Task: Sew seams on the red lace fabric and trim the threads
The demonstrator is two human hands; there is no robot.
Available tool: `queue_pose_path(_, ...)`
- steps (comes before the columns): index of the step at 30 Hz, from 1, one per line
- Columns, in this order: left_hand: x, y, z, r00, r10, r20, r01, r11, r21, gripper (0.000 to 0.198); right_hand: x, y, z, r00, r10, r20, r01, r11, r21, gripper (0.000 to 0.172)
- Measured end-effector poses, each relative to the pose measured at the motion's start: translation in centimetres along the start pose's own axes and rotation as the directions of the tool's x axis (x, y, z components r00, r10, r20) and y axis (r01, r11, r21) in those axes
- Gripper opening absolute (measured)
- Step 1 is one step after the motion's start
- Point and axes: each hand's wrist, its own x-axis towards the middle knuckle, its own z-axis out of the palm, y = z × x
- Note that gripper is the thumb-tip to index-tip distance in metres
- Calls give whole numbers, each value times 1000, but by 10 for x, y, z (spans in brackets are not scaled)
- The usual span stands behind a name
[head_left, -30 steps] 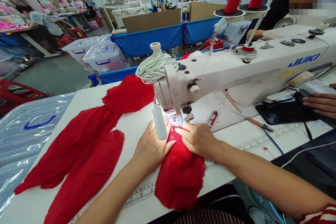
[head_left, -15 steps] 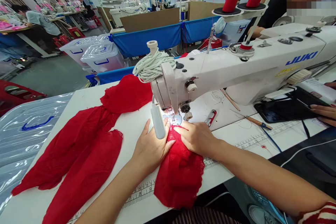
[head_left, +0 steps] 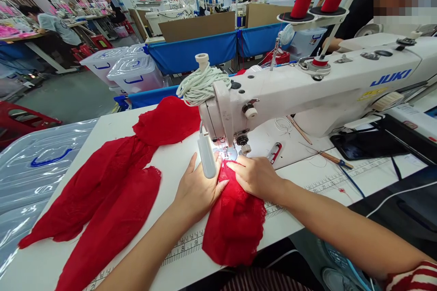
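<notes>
A piece of red lace fabric lies at the sewing machine's needle area and drapes toward the table's front edge. My left hand rests flat to its left, fingers spread, the thumb lying on the fabric's edge; the lamp partly hides the fingers. Bent around the upper right edge of that piece, the fingers of my right hand are closed on the lace. Just beyond both hands is the presser foot of the white sewing machine, under a small lit lamp.
More red fabric spreads over the left of the white table. Right of the needle lie a red-handled small tool, a wooden-handled tool and a dark phone. Clear plastic boxes stand behind. A co-worker sits at the upper right.
A hand that was over the phone at the right edge is gone from there. My hands and the red fabric are almost unmoved; the view has shifted slightly.
</notes>
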Motion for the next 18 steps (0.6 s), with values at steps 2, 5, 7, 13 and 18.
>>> queue_pose_path(2, 1, 0, -1, 1000, -7, 9, 7, 1000, -19, 50, 0, 0, 0, 1000, 6, 0, -6, 1000, 5, 21)
queue_pose_path(5, 2, 0, -1, 1000, -26, -1, 26, 997, -67, 49, 0, 1, -1, 1000, 15, -5, -15, 1000, 17, 23)
queue_pose_path(7, 2, 0, -1, 999, -39, -12, 38, 995, -94, 48, 0, 1, 0, 1000, 21, -11, -21, 1000, 20, 25)
queue_pose_path(13, 4, -1, -1, 1000, -24, -6, 24, 999, -30, 45, 1, 2, 1, 999, 46, -21, -46, 998, 34, 24)
queue_pose_path(18, 7, -1, -3, 993, -77, -94, 72, 996, -56, 35, 1, 3, 3, 997, 73, -35, -70, 995, 71, 27)
